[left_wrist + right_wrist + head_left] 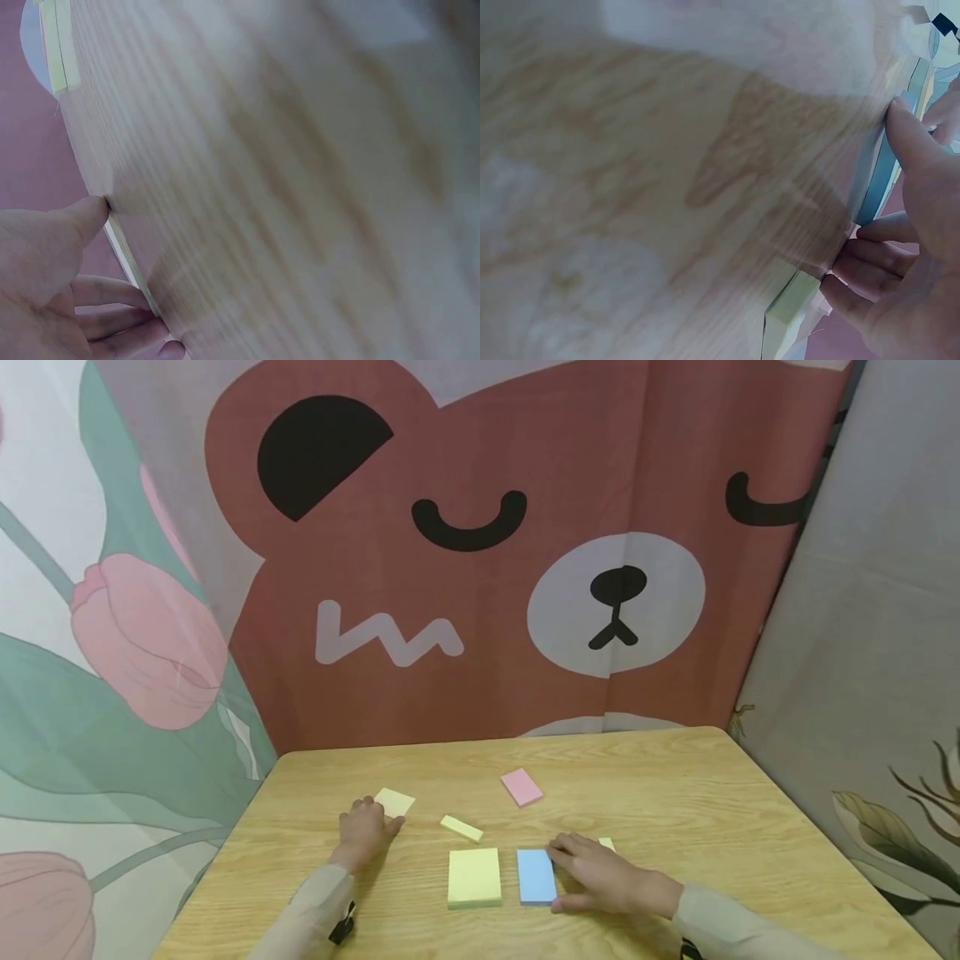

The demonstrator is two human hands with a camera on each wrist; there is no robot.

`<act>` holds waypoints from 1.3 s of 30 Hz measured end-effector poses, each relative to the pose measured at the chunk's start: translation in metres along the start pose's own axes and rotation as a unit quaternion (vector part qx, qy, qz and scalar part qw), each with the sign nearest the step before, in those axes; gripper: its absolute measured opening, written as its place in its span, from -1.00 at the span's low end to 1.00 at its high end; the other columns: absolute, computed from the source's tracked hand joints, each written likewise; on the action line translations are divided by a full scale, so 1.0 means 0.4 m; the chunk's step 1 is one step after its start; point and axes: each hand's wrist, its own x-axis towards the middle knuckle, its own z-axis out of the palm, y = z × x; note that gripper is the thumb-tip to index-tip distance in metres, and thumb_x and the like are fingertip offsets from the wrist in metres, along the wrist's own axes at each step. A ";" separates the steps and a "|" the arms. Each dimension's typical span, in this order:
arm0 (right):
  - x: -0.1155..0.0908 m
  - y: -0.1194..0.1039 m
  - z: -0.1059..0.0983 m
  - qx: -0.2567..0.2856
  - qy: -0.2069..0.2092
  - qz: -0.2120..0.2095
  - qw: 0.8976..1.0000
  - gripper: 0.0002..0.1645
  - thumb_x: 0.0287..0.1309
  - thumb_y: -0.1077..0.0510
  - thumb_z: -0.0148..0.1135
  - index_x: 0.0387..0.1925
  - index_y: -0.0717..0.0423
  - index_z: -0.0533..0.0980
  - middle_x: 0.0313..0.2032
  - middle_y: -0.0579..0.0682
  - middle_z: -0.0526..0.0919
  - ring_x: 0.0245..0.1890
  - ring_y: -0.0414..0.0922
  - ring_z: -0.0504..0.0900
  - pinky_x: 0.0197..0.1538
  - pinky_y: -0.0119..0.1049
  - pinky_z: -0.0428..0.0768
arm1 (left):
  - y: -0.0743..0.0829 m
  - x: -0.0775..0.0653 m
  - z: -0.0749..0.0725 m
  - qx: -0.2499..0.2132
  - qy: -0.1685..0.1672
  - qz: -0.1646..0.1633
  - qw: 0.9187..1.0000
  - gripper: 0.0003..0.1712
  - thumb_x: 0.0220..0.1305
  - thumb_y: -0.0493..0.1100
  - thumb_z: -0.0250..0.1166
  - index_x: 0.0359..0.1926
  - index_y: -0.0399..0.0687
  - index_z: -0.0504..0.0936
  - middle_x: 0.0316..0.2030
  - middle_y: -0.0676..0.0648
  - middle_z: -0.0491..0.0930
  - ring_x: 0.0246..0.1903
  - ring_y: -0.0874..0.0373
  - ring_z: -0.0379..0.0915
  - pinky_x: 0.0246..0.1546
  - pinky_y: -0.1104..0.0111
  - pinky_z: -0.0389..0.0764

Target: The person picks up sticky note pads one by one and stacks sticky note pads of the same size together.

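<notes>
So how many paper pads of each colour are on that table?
Yellow: 4 (large square pad, narrow pad, pale pad by the left hand, partly hidden pad behind the right hand)
Pink: 1 (pink pad)
Blue: 1 (blue pad)
Total: 6

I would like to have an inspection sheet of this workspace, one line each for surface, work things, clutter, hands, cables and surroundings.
Surface: table with wood grain and rounded far corners.
Work things: pale yellow pad, narrow yellow pad, big yellow pad, blue pad, pink pad, half-hidden yellow pad beyond the right hand.
Clutter: nothing seen.
Hands: left hand grips the pale yellow pad at its edges; right hand grips the blue pad at its right corners.
Cables: nothing seen.
Surroundings: bear cloth behind, flower cloth on the left, plant-patterned cloth on the right.
</notes>
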 end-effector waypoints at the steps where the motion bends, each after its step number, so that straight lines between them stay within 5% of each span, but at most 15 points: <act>1: 0.001 0.000 0.000 0.000 -0.003 0.002 1.000 0.00 0.27 -0.40 0.08 0.29 0.43 0.37 0.20 0.23 0.43 0.20 0.14 0.44 0.16 0.11 0.49 | -0.001 0.001 -0.002 0.002 -0.001 0.002 1.000 -0.48 0.26 0.08 0.36 -0.63 -0.22 0.52 -0.40 -0.21 0.50 -0.29 -0.18 0.47 -0.25 -0.12 0.53; 6: 0.005 -0.004 -0.002 -0.002 -0.002 -0.004 1.000 0.01 0.26 -0.41 0.08 0.29 0.43 0.37 0.19 0.21 0.44 0.17 0.12 0.46 0.13 0.07 0.53 | -0.005 0.003 -0.006 -0.008 -0.001 -0.002 1.000 -0.50 0.22 0.07 0.40 -0.59 -0.25 0.51 -0.38 -0.22 0.51 -0.28 -0.20 0.48 -0.25 -0.15 0.52; 14: 0.002 -0.004 0.003 -0.018 0.004 -0.007 1.000 0.01 0.26 -0.41 0.08 0.26 0.44 0.39 0.16 0.22 0.46 0.15 0.12 0.48 0.13 0.06 0.53 | -0.007 0.012 -0.003 -0.047 0.002 -0.012 0.999 -0.30 0.15 0.06 0.46 -0.11 -0.59 0.48 -0.28 -0.34 0.51 -0.22 -0.28 0.47 -0.21 -0.20 0.52; 31: 0.007 -0.002 -0.005 -0.022 -0.011 -0.005 1.000 0.01 0.26 -0.41 0.08 0.28 0.42 0.37 0.17 0.21 0.45 0.15 0.10 0.47 0.13 0.01 0.54 | -0.022 0.041 0.012 -0.150 0.010 -0.052 0.987 -0.25 -0.04 -0.07 0.59 -0.19 -0.65 0.40 -0.29 -0.49 0.24 -0.29 -0.34 0.26 -0.35 -0.01 0.48; 39: 0.007 -0.004 -0.007 -0.020 -0.007 -0.006 1.000 0.01 0.26 -0.40 0.10 0.27 0.43 0.38 0.16 0.20 0.45 0.15 0.09 0.47 0.14 0.00 0.53 | -0.018 0.039 0.005 -0.192 -0.004 -0.077 0.978 -0.33 -0.04 -0.15 0.59 -0.23 -0.68 0.45 -0.25 -0.44 0.18 -0.27 -0.26 0.25 -0.24 -0.03 0.47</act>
